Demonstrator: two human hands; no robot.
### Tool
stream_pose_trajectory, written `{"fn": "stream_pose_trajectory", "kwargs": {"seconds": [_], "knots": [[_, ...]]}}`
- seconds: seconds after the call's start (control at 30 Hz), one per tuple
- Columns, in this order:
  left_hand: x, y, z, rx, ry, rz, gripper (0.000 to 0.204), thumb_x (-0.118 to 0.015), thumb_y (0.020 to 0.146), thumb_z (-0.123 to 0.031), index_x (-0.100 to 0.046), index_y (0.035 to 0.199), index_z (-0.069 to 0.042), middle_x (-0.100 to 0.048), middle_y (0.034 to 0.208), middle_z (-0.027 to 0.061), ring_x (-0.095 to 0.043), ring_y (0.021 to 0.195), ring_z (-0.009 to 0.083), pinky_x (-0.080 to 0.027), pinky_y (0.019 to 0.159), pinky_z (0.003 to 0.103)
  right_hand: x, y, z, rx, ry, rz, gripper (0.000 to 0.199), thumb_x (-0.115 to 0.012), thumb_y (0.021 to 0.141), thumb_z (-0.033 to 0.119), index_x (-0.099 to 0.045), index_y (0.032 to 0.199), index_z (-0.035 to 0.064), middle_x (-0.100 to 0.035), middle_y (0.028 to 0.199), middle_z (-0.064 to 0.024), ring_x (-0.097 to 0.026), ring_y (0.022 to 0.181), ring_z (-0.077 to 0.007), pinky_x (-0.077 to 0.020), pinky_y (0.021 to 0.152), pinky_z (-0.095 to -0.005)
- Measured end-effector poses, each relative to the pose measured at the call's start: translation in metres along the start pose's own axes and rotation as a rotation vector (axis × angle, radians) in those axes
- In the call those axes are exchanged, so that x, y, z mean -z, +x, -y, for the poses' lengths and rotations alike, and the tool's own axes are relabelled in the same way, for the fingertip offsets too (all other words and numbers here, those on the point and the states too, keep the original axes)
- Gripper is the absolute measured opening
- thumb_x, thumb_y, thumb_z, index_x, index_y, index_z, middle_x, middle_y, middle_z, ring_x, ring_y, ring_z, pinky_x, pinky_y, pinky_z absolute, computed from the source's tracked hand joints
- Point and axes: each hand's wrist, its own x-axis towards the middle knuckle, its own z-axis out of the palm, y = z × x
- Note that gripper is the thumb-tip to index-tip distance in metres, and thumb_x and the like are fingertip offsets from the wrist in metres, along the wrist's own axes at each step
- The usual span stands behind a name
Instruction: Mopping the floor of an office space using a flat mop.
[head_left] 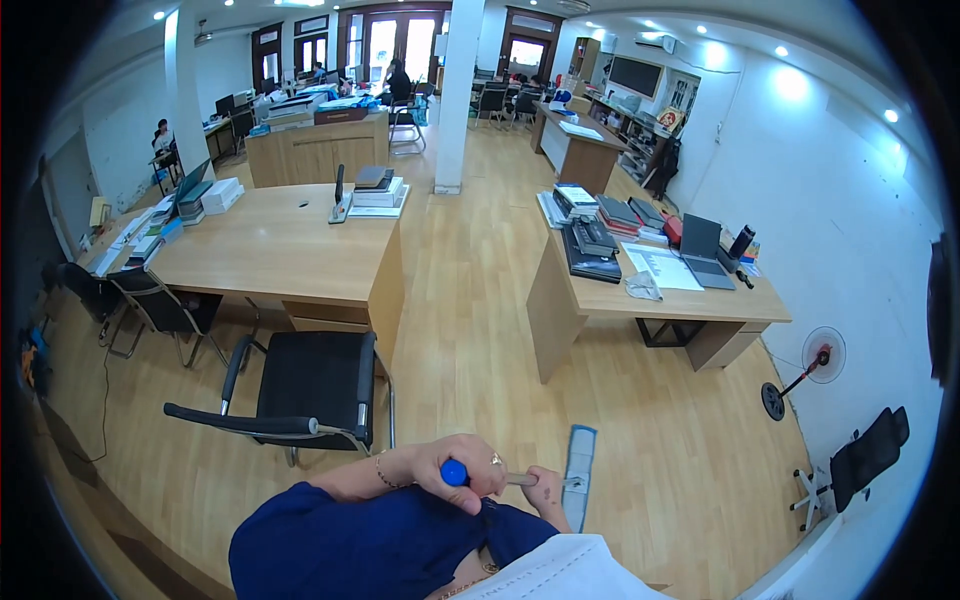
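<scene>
My left hand (pixel 462 470) is closed around the top of a flat mop's handle, just below its blue end cap (pixel 454 472). A ring and a beaded bracelet show on that hand and wrist. Farther down the same handle, my right hand (pixel 543 487) is wrapped round the pole (pixel 521 479). The mop's long blue-grey flat head (pixel 579 470) lies on the wooden floor just beyond my right hand. Both arms come out of dark blue sleeves.
A black armchair (pixel 318 380) stands at the left beside a large desk (pixel 270 250). On the right is another desk (pixel 600 297) with books and a laptop (pixel 703 250). A fan (pixel 822 356) and an office chair (pixel 866 458) stand by the right wall. People sit far back.
</scene>
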Motion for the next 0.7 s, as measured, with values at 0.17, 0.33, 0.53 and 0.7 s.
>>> {"fn": "stream_pose_trajectory", "kwargs": {"seconds": [0.17, 0.33, 0.53, 0.7], "knots": [[0.005, -0.026, 0.039, 0.128, 0.146, -0.14, 0.025, -0.069, 0.084, -0.014, -0.055, 0.068, -0.001, -0.052, 0.063, 0.0076, -0.05, 0.063, 0.0226, -0.046, 0.074, 0.037, -0.005, 0.018, -0.044, -0.004, -0.061, 0.026, 0.019, -0.061, 0.074, 0.026, -0.063, 0.065, 0.0089, -0.062, 0.067, -0.0171, -0.062, 0.067, -0.0372, -0.0494, 0.061, -0.0437], [-0.004, -0.045, 0.079, 0.193, 0.181, -0.295, 0.019, -0.066, 0.085, -0.012, -0.057, 0.072, -0.001, -0.056, 0.069, 0.0066, -0.053, 0.07, 0.0191, -0.045, 0.083, 0.037, -0.014, 0.02, -0.094, -0.101, -0.14, 0.144, 0.018, -0.065, 0.072, 0.027, -0.063, 0.068, 0.0093, -0.064, 0.074, -0.0163, -0.062, 0.073, -0.0359, -0.0501, 0.064, -0.0423], [-0.014, -0.061, 0.075, 0.252, 0.169, -0.275, 0.017, -0.063, 0.087, -0.009, -0.058, 0.072, -0.002, -0.059, 0.07, 0.0066, -0.056, 0.074, 0.0208, -0.044, 0.092, 0.042, -0.02, 0.006, -0.099, -0.106, -0.183, 0.234, 0.019, -0.068, 0.071, 0.028, -0.064, 0.069, 0.0092, -0.064, 0.075, -0.0156, -0.063, 0.075, -0.0344, -0.0504, 0.066, -0.0411], [-0.005, -0.067, 0.039, 0.255, 0.206, -0.135, 0.014, -0.063, 0.085, -0.007, -0.061, 0.073, -0.001, -0.06, 0.069, 0.0079, -0.057, 0.071, 0.0215, -0.045, 0.089, 0.041, -0.032, -0.014, -0.062, -0.132, -0.154, 0.163, 0.017, -0.066, 0.072, 0.026, -0.065, 0.069, 0.0098, -0.064, 0.073, -0.0153, -0.063, 0.072, -0.0349, -0.0506, 0.065, -0.0409]]}}
